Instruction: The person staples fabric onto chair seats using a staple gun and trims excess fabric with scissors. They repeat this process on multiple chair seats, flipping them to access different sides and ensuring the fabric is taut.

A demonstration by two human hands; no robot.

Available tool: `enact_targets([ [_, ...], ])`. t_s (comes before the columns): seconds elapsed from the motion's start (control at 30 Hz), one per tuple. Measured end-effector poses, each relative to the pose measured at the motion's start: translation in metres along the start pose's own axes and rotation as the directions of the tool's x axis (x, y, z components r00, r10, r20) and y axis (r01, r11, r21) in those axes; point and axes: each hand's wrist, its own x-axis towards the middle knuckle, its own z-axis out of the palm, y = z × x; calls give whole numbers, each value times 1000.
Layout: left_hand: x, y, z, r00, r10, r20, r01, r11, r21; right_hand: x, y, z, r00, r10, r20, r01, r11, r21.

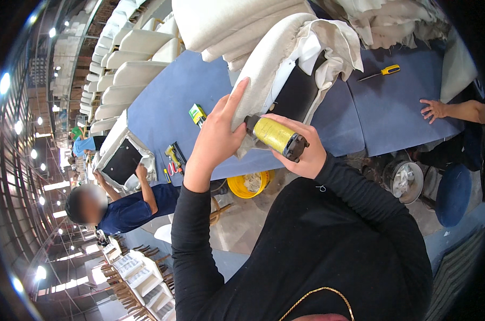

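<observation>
Beige padded panel (264,51) at near side of blue table (173,96). Left hand (215,134) clamped on panel's near left edge; right hand (309,152) wrapped round yellow-black tool (274,135). Best, probably: fabric taut, left thumb clear of tool nose.

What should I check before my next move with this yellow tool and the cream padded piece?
1. Yellow tool in hand: ok, the right hand holds it.
2. Cream padded piece steadied: ok, the left hand rests against it.
3. Left hand away from the tool's dark end: not ok, they look very close.
4. Loose fabric lying flat: not ok, it bunches up along the far side.
5. Screwdriver out of the way: ok, it lies apart on the blue table.
6. Tool loaded: cannot tell, its inside is hidden.
</observation>
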Motion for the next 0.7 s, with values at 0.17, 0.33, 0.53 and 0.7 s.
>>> enact_targets([
  [0.17,0,-1,0,1000,-9,-9,9,1000,10,1,-2,2,1000,-13,-11,13,1000,-21],
  [0.33,1,2,0,1000,-28,-1,28,999,37,1,-2,6,999,27,-17,-27,999,-25],
  [0.53,0,-2,-1,1000,-4,0,4,999,43,-1,-1,4,1000,11,-3,-11,1000,9],
  [0.7,2,-3,0,1000,-1,-10,1,998,62,-3,-7,3,1000,-2,24,2,1000,-6],
])
